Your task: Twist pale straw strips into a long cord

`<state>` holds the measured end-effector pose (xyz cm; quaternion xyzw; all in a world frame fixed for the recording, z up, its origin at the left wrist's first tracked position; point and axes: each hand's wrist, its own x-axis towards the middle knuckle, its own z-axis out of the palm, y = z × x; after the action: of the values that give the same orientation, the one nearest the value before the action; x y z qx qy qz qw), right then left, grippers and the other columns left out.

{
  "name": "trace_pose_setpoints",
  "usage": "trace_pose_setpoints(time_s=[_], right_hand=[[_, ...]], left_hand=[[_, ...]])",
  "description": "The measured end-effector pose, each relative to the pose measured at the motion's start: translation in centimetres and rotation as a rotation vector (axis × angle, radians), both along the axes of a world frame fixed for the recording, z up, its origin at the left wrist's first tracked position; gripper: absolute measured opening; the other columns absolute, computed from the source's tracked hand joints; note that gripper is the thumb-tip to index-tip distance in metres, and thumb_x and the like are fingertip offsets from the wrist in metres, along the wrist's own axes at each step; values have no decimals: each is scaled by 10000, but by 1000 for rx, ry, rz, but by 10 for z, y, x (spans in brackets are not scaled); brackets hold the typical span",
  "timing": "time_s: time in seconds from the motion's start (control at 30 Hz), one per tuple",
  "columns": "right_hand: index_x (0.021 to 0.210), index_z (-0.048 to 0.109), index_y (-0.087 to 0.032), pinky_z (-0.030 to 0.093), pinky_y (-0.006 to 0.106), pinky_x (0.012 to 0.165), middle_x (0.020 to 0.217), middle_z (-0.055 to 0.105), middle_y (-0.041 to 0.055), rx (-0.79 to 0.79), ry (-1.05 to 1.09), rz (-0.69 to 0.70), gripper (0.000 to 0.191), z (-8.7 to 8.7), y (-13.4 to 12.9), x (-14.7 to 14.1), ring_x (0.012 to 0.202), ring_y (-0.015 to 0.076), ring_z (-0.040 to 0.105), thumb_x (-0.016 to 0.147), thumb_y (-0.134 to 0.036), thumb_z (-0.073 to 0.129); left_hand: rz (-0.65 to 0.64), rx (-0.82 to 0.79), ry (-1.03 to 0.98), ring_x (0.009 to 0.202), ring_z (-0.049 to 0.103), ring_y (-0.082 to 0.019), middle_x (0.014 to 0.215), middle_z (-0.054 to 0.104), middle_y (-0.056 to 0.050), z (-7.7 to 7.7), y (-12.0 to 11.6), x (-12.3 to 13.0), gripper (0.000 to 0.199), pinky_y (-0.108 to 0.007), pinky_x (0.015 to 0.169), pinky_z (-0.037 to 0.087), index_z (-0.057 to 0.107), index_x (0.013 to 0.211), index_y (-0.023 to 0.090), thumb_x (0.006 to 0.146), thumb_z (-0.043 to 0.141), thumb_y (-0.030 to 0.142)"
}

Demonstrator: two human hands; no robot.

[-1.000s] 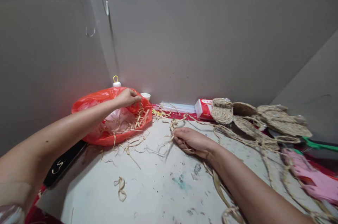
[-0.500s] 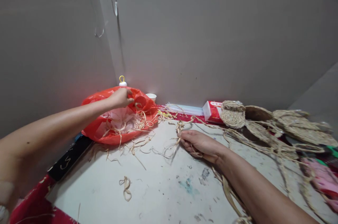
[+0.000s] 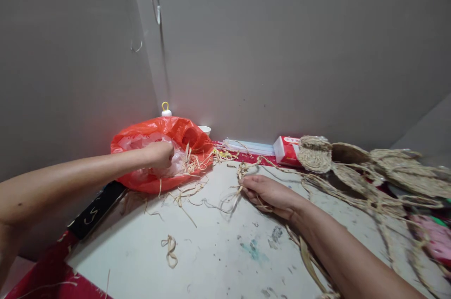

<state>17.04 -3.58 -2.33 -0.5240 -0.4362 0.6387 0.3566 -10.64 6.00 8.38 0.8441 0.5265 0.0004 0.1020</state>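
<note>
My left hand (image 3: pixel 160 154) is inside the mouth of a red plastic bag (image 3: pixel 141 129), its fingers curled in a closed grip; what they hold, if anything, is hidden. Loose pale straw strands (image 3: pixel 195 164) fill the bag's right side and spill over its rim onto the table. On the white table, my right hand (image 3: pixel 264 192) is closed around a braided straw cord (image 3: pixel 243 171), pinching it between thumb and fingers. Frayed loose ends stick out to the left of that grip. From the cord, the braid runs off right along the table's back edge.
Woven straw pieces (image 3: pixel 315 154) and tangled braids lie at the right, beside a red and white tissue pack (image 3: pixel 287 149). A small straw bundle (image 3: pixel 170 251) lies front left on the table (image 3: pixel 134 252). A white cup (image 3: pixel 205 130) stands behind the bag, against the grey wall (image 3: pixel 268 45).
My left hand has moved down from the bag's back rim, deeper into its mouth, and its fingers have curled in. My right hand keeps its grip on the braided cord.
</note>
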Motion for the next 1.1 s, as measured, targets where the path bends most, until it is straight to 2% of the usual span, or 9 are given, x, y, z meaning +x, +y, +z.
trace_pose_setpoints(time_s=[0.13,0.3,0.47,0.57,0.67,0.8,0.93,1.0,1.1], right_hand=[[545,414,-190,137,148,286,399,366,-84,0,-6,-1,338,-1,0,0,290,19,223,775,-388,564],[545,415,-190,135,147,285,403,368,-82,8,-14,-5,337,0,-1,-2,292,18,218,772,-387,569],[541,419,-187,134,145,286,406,373,-80,6,-18,-9,336,1,-2,-2,289,15,222,777,-378,565],[534,418,-185,132,146,285,401,368,-81,7,-21,-10,343,2,-1,-2,287,15,221,782,-375,559],[532,416,-184,133,146,288,404,374,-79,9,-20,-10,346,3,-1,-2,289,15,229,786,-374,554],[541,418,-185,130,150,290,409,377,-79,9,-22,-6,341,2,-1,-2,290,17,227,789,-379,549],[547,416,-185,129,153,295,413,370,-82,12,-21,3,339,-1,-1,-1,293,16,225,788,-379,554],[548,416,-185,132,153,295,412,370,-83,13,-24,4,341,-2,0,0,294,18,229,790,-384,552],[549,416,-186,136,151,297,408,380,-80,16,-36,3,343,-2,0,0,295,18,237,793,-386,549]], left_hand=[[-76,-58,-99,493,412,-91,514,501,33,17,4,-5,98,-222,486,260,556,551,174,634,609,182],[-134,-209,-304,458,352,-70,506,426,46,42,1,-12,232,-226,464,258,517,561,177,697,654,306],[-122,-334,-527,546,490,-89,598,546,7,56,-5,-12,217,-224,543,384,562,623,164,738,652,325],[-81,-407,-631,568,538,-100,678,611,-28,59,-6,-9,204,-230,530,399,554,668,160,780,619,319],[-15,-452,-716,485,517,-89,601,573,-6,58,-7,-8,193,-226,482,376,517,677,173,820,578,287],[6,-438,-710,393,432,-62,520,505,17,53,-10,-8,216,-220,429,334,494,646,171,841,559,239],[54,-392,-716,351,359,-52,471,453,54,51,-10,-8,43,-207,392,279,571,857,181,837,542,157],[57,-390,-752,407,433,-60,527,503,41,52,-8,-8,155,-203,433,343,576,957,178,827,520,114],[20,-365,-737,612,587,-98,782,639,-40,54,-6,-11,224,-228,559,451,573,1033,165,820,510,134]])
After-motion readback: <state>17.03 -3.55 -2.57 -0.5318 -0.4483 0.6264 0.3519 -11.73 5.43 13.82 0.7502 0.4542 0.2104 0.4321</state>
